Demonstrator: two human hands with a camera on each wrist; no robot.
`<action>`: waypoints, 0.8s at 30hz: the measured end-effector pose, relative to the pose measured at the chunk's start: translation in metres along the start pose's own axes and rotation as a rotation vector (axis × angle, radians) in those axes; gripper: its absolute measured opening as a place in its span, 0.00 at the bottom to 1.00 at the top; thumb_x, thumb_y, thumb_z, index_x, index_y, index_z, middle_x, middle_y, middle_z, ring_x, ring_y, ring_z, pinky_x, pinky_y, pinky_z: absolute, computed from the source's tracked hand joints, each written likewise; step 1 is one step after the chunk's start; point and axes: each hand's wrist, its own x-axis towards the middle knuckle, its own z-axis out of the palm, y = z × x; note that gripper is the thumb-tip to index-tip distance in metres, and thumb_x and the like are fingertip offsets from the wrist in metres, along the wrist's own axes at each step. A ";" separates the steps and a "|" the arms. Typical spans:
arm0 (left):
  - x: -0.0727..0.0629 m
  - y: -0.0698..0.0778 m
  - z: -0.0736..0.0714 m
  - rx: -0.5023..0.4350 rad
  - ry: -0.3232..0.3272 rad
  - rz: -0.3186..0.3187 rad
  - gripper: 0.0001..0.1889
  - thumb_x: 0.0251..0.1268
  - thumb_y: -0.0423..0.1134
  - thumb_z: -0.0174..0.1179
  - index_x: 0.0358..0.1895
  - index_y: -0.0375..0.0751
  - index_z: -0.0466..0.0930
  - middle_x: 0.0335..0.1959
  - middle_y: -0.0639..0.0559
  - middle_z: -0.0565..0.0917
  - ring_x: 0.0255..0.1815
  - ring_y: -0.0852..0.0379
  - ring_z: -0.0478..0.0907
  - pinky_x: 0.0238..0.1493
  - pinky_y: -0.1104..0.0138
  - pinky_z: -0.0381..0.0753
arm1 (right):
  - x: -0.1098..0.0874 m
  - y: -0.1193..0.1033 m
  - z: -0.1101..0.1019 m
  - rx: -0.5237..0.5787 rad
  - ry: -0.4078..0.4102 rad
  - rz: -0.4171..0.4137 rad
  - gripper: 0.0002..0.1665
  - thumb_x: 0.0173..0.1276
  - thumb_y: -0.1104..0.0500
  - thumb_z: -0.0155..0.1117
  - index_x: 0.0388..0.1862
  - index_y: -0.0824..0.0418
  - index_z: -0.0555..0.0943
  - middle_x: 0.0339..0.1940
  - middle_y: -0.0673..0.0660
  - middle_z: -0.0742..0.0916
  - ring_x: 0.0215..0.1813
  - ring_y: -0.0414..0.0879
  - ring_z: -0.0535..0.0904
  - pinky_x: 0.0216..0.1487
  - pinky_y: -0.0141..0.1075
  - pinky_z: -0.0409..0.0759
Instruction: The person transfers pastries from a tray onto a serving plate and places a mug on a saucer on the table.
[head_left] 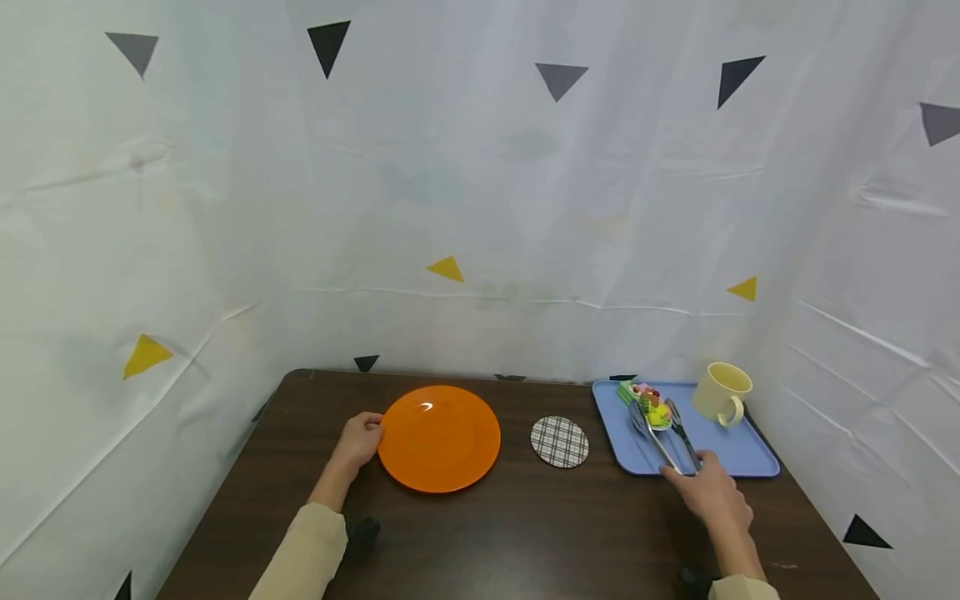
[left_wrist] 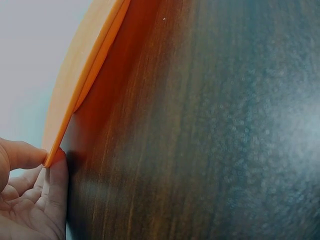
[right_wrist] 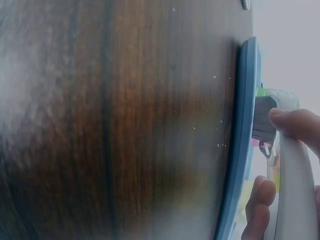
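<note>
Fingers of the left hand (head_left: 360,439) pinch the orange plate (head_left: 439,438) just right of them by its rim, probably to steady it. Fingers of the right hand (head_left: 711,493) grip what we read as tongs (right_wrist: 294,187) by the near end, likely for reach toward the food (head_left: 655,408) beyond, on the blue tray (head_left: 723,446).

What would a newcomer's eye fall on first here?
Probably the bright orange plate, left of the middle on the dark table, its edge pinched by the left hand. Next, the blue tray at the right, with a yellow mug on it and tongs over it in the right hand.
</note>
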 end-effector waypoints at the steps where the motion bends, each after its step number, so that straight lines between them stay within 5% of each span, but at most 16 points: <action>1: 0.000 0.000 0.000 0.000 0.001 -0.001 0.22 0.85 0.34 0.48 0.74 0.27 0.71 0.66 0.30 0.79 0.61 0.39 0.81 0.64 0.49 0.82 | 0.000 0.001 0.001 -0.001 -0.001 -0.001 0.64 0.68 0.25 0.66 0.81 0.69 0.57 0.74 0.81 0.71 0.66 0.79 0.74 0.59 0.70 0.73; 24: 0.001 0.000 0.001 -0.001 0.010 -0.005 0.22 0.85 0.34 0.48 0.73 0.27 0.71 0.67 0.29 0.79 0.63 0.38 0.80 0.67 0.47 0.81 | -0.007 0.008 0.001 0.013 0.041 -0.043 0.65 0.68 0.19 0.60 0.82 0.68 0.62 0.70 0.80 0.76 0.56 0.74 0.80 0.50 0.64 0.78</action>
